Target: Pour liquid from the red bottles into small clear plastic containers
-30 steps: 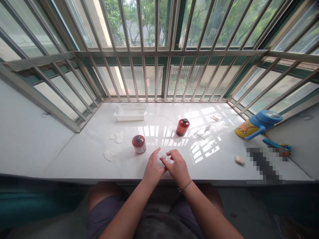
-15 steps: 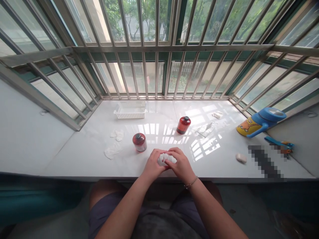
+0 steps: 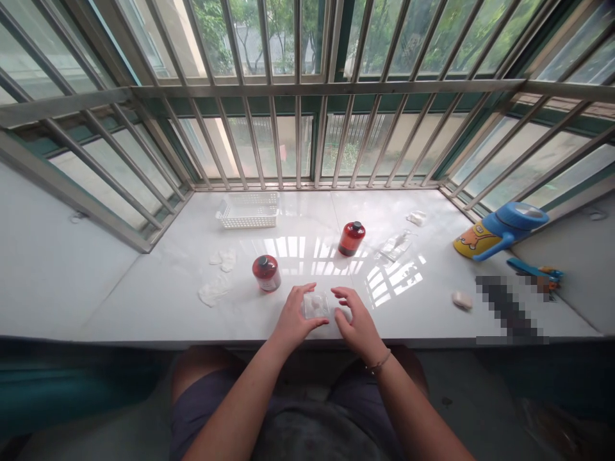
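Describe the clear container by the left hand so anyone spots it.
Below the barred window, find the near edge of the white counter. In the curve of the left hand, with the right hand apart beside it, is a small squarish container. It is colourless, unlike the two red bottles beyond, and between the hands, unlike the clear plastic farther right.

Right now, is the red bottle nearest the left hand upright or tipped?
Upright: the red bottle stands on the white surface, its dark top facing up.
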